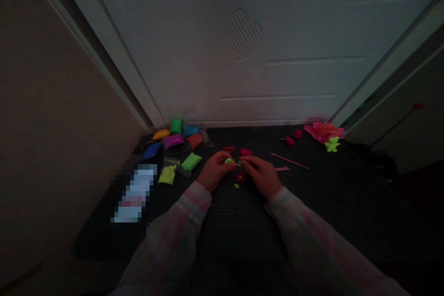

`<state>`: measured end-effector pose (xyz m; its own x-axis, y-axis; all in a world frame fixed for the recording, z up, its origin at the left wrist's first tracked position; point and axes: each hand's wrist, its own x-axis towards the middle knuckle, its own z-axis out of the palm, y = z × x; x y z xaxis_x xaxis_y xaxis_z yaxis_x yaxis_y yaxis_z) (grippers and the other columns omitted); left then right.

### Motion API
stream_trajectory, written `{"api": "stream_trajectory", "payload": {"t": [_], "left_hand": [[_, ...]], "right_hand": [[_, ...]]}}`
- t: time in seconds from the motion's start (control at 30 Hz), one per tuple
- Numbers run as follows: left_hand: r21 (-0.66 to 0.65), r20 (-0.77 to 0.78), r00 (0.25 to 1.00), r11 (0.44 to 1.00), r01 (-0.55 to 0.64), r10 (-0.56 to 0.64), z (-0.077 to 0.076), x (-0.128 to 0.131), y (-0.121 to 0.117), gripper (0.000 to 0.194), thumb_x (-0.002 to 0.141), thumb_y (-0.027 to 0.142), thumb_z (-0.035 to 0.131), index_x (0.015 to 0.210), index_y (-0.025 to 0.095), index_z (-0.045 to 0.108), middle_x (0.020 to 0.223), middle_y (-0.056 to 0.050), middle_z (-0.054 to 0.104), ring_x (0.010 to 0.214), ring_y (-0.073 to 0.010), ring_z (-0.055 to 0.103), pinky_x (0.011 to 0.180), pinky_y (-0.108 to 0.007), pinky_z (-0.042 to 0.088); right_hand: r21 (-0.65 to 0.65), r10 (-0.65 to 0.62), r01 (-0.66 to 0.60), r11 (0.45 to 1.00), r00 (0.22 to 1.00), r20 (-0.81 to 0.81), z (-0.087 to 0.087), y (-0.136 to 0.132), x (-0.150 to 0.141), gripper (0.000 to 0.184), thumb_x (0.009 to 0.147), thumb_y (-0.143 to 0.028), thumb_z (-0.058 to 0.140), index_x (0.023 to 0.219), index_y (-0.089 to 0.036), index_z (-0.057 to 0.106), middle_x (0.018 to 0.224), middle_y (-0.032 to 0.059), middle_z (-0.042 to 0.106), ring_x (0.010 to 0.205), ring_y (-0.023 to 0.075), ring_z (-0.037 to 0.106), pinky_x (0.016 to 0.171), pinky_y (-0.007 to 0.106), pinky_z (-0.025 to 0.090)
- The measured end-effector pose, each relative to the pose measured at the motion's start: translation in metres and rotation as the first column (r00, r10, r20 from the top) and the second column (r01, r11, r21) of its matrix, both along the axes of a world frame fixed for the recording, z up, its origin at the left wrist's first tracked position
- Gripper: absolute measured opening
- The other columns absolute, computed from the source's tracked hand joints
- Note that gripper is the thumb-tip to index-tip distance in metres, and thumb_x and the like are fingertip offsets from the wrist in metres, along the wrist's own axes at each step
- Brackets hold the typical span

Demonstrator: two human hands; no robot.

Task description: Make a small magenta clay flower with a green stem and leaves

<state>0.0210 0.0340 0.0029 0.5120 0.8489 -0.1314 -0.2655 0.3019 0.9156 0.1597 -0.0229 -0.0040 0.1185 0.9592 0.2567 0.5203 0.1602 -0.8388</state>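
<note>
My left hand pinches a small piece of light green modelling clay over the middle of the dark table. Its fingers are closed around the clay. Facing it, my right hand is closed too, its fingertips pinching the thin end of the same green piece. Just below the fingertips lies a dark red clay flower with a yellowish centre and a light green bit beside it. Behind my hands sit a pink-red clay lump and an orange-brown piece, both partly hidden.
Several coloured clay packets lie at the back left, near a blurred pale rectangle. To the right are a thin pink stick, a flat pink tool, red cherry-like pieces, a pink flower and a yellow-green bear.
</note>
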Motion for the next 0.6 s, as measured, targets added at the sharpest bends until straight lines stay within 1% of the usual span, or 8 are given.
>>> {"api": "stream_trajectory", "payload": {"t": [0.17,0.27,0.43,0.6], "left_hand": [[0.035,0.000,1.000,0.999,-0.014,0.014,-0.003,0.001,0.001,0.014,0.065,0.008,0.062,0.071,0.012,0.051,0.068,0.004,0.055,0.062,-0.0079,0.053,0.060,-0.023,0.044],[0.050,-0.008,1.000,0.999,-0.004,0.004,-0.006,0.002,0.002,0.012,0.067,0.007,0.060,0.072,0.012,0.051,0.068,0.004,0.055,0.061,-0.0083,0.053,0.060,-0.024,0.045],[0.063,-0.036,0.999,0.998,0.000,0.002,-0.008,0.001,0.003,0.014,0.065,0.006,0.063,0.071,0.011,0.051,0.066,0.004,0.055,0.059,-0.0075,0.053,0.059,-0.023,0.044],[0.063,-0.065,0.998,0.998,-0.010,0.014,-0.010,-0.001,0.006,0.008,0.071,0.009,0.059,0.075,0.011,0.052,0.067,0.003,0.055,0.061,-0.0084,0.054,0.058,-0.024,0.045]], "right_hand": [[0.001,0.027,-0.027,1.000,1.000,0.004,0.000,-0.001,-0.004,0.025,0.083,-0.032,0.046,0.102,-0.017,0.052,0.102,0.0051,0.055,0.085,0.0144,0.055,0.073,0.035,0.047],[-0.013,0.033,-0.033,0.999,0.999,0.002,-0.001,-0.001,-0.007,0.024,0.083,-0.032,0.046,0.101,-0.017,0.053,0.102,0.0050,0.056,0.084,0.0139,0.055,0.072,0.034,0.047],[-0.032,-0.054,0.051,0.998,0.996,-0.076,0.001,0.000,-0.001,0.025,0.083,-0.031,0.047,0.102,-0.017,0.052,0.104,0.0053,0.055,0.087,0.0151,0.055,0.074,0.036,0.046],[-0.061,-0.133,0.122,0.991,0.967,-0.218,0.007,0.002,0.010,0.028,0.083,-0.033,0.047,0.105,-0.015,0.050,0.102,0.0053,0.055,0.084,0.0150,0.056,0.071,0.035,0.047]]}}
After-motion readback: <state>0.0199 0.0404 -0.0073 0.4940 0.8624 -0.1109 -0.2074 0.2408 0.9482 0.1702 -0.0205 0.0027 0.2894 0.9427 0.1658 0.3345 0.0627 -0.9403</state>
